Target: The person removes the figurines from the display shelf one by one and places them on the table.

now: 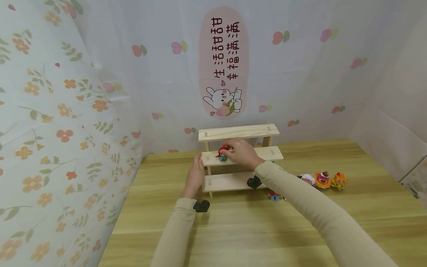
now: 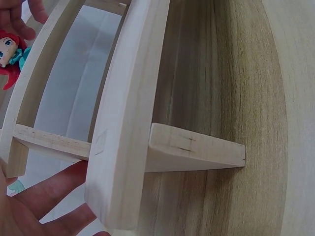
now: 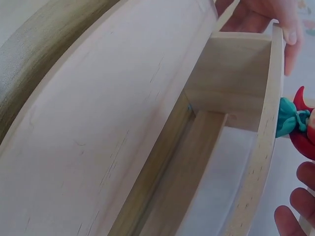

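A small figurine (image 1: 222,154) with red hair and a teal body stands on the middle board of a three-tier wooden display shelf (image 1: 240,131). My right hand (image 1: 245,152) reaches over that board and pinches the figurine by its red hair. At the shelf's left end, my left hand (image 1: 195,176) holds the middle board. In the left wrist view, the fingers (image 2: 64,189) of that hand lie against the wooden side. The right wrist view shows the figurine (image 3: 293,120) at the board's edge, with curled right-hand fingers (image 3: 302,196) beside it.
Right of the shelf, partly behind my right sleeve, sit a white figurine (image 1: 307,179), a pink-and-orange one (image 1: 322,180) and an orange one (image 1: 339,181). A red-and-blue figurine (image 1: 275,196) is by the shelf's front. A patterned cloth (image 1: 160,89) hangs behind the wood-grain table (image 1: 233,230).
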Tool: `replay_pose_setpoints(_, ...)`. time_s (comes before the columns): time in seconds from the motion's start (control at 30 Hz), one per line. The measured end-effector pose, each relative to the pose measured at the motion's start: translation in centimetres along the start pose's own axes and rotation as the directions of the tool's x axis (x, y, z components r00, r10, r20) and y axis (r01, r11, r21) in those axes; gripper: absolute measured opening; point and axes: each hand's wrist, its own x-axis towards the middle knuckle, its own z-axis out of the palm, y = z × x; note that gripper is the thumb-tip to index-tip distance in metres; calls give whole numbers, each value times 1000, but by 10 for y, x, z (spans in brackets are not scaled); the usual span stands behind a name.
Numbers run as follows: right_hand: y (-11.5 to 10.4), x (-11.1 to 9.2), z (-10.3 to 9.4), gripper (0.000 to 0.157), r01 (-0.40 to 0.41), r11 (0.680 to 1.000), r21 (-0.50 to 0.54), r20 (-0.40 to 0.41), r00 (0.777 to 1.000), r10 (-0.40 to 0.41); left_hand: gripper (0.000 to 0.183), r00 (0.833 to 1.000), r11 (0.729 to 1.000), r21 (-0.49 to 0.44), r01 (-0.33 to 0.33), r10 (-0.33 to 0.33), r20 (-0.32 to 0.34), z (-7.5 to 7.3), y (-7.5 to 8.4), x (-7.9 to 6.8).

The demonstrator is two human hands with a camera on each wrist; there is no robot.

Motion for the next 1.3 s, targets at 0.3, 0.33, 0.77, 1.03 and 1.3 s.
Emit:
replay_pose_setpoints(0.3,0,0,4,29,6,999,34,-3,1000,-6,41,1000,1000,-14,-21,21,-3,2,-4,1)
replay_pose_setpoints(0.33,0,0,4,28,14,999,43,-7,1000,-14,41,1000,1000,-10,-19,19,-4,2,-4,1)
replay_pose_setpoints(0.77,-1,-7,2,22,53,995,85,-43,998,-50,42,1000,1000,-8,8,-8,3,3,-1,1)
replay_pose_setpoints(1.03,2,-17,-6,24,3,994,111,-5,1000,-3,42,1000,1000,-12,-2,2,2,3,1,0)
replay_pose_setpoints(1.3,6,-29,-15,27,-26,991,129,-5,1000,27,42,1000,1000,-18,-17,17,9,3,-1,0)
